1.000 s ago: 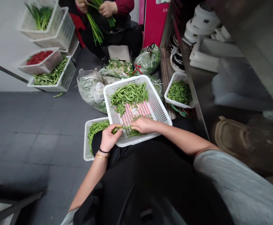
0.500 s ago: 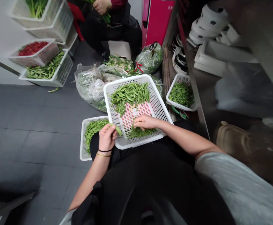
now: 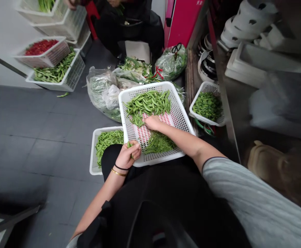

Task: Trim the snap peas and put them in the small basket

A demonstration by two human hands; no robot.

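Note:
A white perforated basket (image 3: pixel 189 125) rests tilted across my lap. Green pea pods (image 3: pixel 149 103) are heaped at its far side, and thin green trimmings (image 3: pixel 160 143) lie at its near side. My left hand (image 3: pixel 129 154), at the basket's near left corner, is closed around a pea pod (image 3: pixel 129 145). My right hand (image 3: pixel 152 122) reaches inside the basket to the near edge of the pod heap. Its fingers are drawn together and point down and left; what they hold, if anything, is hidden.
Another white basket of pods (image 3: pixel 108 141) stands on the floor by my left knee. Bagged greens (image 3: pixel 102 91) lie beyond my basket, before a seated person (image 3: pixel 129 24). Right of them is a basket of leafy greens (image 3: pixel 207 106) beside a metal shelf edge (image 3: pixel 225 93). Stacked crates (image 3: pixel 73 26) stand at left.
My right hand has moved from the trimmings up to the pod heap. My left hand has turned inward, its fingers closed further over the pod. The seated person's one hand has moved to the crates.

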